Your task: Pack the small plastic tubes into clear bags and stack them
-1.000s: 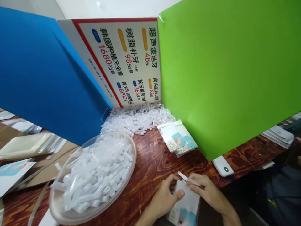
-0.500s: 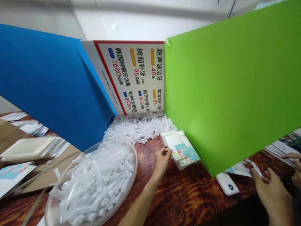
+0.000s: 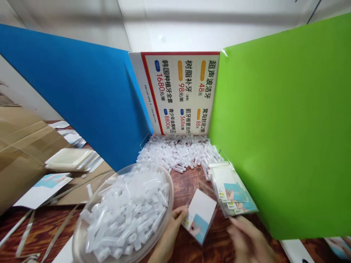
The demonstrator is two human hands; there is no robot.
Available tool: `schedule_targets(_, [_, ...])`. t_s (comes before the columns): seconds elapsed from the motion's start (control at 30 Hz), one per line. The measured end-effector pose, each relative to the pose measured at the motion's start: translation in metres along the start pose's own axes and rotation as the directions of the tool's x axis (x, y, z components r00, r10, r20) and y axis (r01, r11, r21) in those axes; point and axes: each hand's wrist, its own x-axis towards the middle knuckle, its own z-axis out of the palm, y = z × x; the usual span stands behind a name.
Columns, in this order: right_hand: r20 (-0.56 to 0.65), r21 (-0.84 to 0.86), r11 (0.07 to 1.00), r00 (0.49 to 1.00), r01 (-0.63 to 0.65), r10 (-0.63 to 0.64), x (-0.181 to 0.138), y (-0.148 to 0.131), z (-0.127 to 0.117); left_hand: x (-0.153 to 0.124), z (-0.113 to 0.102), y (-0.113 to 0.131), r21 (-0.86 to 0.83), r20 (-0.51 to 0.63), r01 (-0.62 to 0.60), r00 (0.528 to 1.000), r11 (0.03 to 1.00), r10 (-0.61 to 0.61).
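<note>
Left hand (image 3: pixel 170 230) pinches packet (image 3: pixel 202 210); right hand (image 3: pixel 245 235) blurs by stack (image 3: pixel 227 179), grip unclear; step: likely packet positioning; next move needs steady pinch.

Illumination is moderate. The right hand (image 3: pixel 248 235) (bottom, right of centre) exhibits motion blur. The green panel (image 3: pixel 285 128) shows faint glare; a shadow band crosses the upper wall (image 3: pixel 192 33).

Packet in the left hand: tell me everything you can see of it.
The packet looks like a clear plastic sleeve around a mostly white card, with a blue picture at its near end and a small yellow mark near the left edge. It lies slanted in the view, over the wooden table, its left edge gripped by the left hand. Whether it touches the table is unclear.
</note>
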Motion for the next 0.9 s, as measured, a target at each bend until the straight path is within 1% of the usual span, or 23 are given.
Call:
schedule_targets(0.03, [0.0,0.009,0.994,0.995,0.105,-0.105,0.024,-0.012,0.027,-0.006,-0.011,-0.008,0.025,-0.034,0.017,0.999,1.0,-0.016])
schedule_targets(0.07, [0.042,0.005,0.983,0.982,0.184,-0.184,0.051,-0.024,0.054,-0.012,-0.021,-0.016,0.056,-0.055,0.032,0.998,0.998,-0.029])
schedule_targets(0.1, [0.141,-0.028,0.974,0.966,0.223,-0.217,0.079,-0.035,0.081,-0.018,-0.029,-0.025,0.078,-0.093,0.037,0.995,0.996,-0.03])
schedule_targets(0.13, [0.233,-0.113,0.968,0.953,0.224,-0.194,0.106,-0.044,0.106,-0.023,-0.036,-0.034,0.091,-0.112,0.058,0.993,0.994,-0.047])
schedule_targets(0.17, [0.306,-0.233,0.952,0.944,0.197,-0.121,0.13,-0.051,0.129,-0.029,-0.042,-0.042,0.079,-0.125,0.069,0.99,0.994,-0.059])
schedule_targets(0.23, [0.341,-0.294,0.94,0.938,0.173,-0.066,0.168,-0.056,0.166,-0.039,-0.052,-0.054,0.028,-0.142,0.106,0.985,0.994,-0.101])
schedule_targets(0.3, [0.35,-0.306,0.941,0.936,0.147,-0.033,0.189,-0.054,0.192,-0.048,-0.062,-0.062,-0.014,-0.159,0.145,0.977,0.989,-0.146])
schedule_targets(0.37, [0.359,-0.29,0.949,0.933,0.124,-0.012,0.199,-0.048,0.207,-0.054,-0.071,-0.063,-0.022,-0.197,0.179,0.964,0.984,-0.179])
schedule_targets(0.43, [0.366,-0.249,0.964,0.931,0.094,0.004,0.201,-0.042,0.212,-0.057,-0.078,-0.06,-0.028,-0.233,0.205,0.95,0.978,-0.206])
schedule_targets(0.47, [0.369,-0.219,0.973,0.929,0.076,0.011,0.2,-0.038,0.211,-0.059,-0.079,-0.058,-0.046,-0.237,0.214,0.947,0.976,-0.219])
schedule_targets(0.53, [0.378,-0.147,0.989,0.925,0.032,0.026,0.193,-0.029,0.202,-0.063,-0.078,-0.051,-0.136,-0.22,0.218,0.944,0.966,-0.244])
schedule_targets(0.6, [0.403,-0.05,0.998,0.914,-0.028,0.046,0.178,-0.017,0.185,-0.069,-0.074,-0.044,-0.264,-0.204,0.198,0.945,0.944,-0.256])
schedule_targets(0.67, [0.445,0.045,0.994,0.893,-0.097,0.067,0.154,-0.004,0.163,-0.074,-0.069,-0.035,-0.369,-0.2,0.188,0.941,0.91,-0.275])
schedule_targets(0.73, [0.498,0.188,0.962,0.863,-0.199,0.082,0.123,0.006,0.142,-0.076,-0.066,-0.028,-0.41,-0.206,0.204,0.929,0.889,-0.308])
schedule_targets(0.77, [0.526,0.292,0.915,0.845,-0.279,0.089,0.107,0.009,0.133,-0.076,-0.065,-0.025,-0.401,-0.205,0.221,0.924,0.889,-0.322])
schedule_targets(0.8, [0.551,0.404,0.838,0.829,-0.367,0.097,0.092,0.011,0.125,-0.075,-0.064,-0.022,-0.378,-0.199,0.241,0.922,0.894,-0.332])
schedule_targets(0.87, [0.575,0.585,0.629,0.809,-0.512,0.124,0.067,0.013,0.118,-0.073,-0.064,-0.019,-0.301,-0.165,0.276,0.928,0.913,-0.335])
schedule_targets(0.9, [0.572,0.631,0.549,0.807,-0.548,0.148,0.058,0.013,0.117,-0.072,-0.064,-0.018,-0.263,-0.139,0.291,0.932,0.92,-0.334])
